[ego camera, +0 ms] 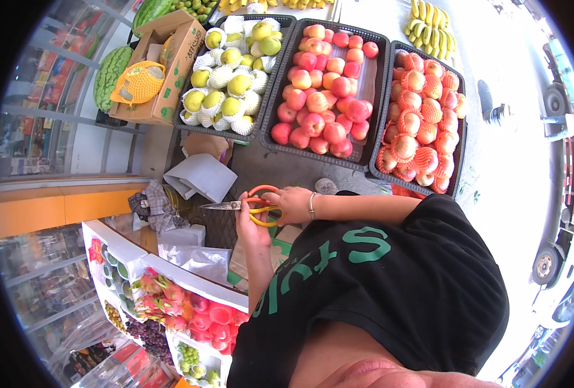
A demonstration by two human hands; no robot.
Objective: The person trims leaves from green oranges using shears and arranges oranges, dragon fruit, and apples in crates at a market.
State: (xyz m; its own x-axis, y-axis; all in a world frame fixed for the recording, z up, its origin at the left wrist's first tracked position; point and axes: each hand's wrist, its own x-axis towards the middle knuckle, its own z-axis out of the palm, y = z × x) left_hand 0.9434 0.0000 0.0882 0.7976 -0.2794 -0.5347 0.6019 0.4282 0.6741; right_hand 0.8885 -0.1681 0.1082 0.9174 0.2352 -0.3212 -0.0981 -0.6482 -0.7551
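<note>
A pair of scissors (pixel 225 206) with one orange and one yellow handle loop is held between both hands in front of my black shirt. Its steel blades look closed, with the tip towards the left of the view. My right hand (pixel 294 204), with a bracelet at the wrist, grips the handle loops. Around the pivot and the base of the blades are the fingers of my left hand (pixel 254 228). Just beyond the blade tip lies a white-grey box or folded card (pixel 202 177).
Black crates hold foam-netted green fruit (pixel 231 82), apples (pixel 313 123) and netted red fruit (pixel 432 109). A carton (pixel 180 72) and watermelon (pixel 112 77) stand upper left. Dragon fruit (pixel 163 296) and grapes (pixel 148 334) lie in a display lower left. Cloth (pixel 161 208) hangs nearby. Vehicles are at right.
</note>
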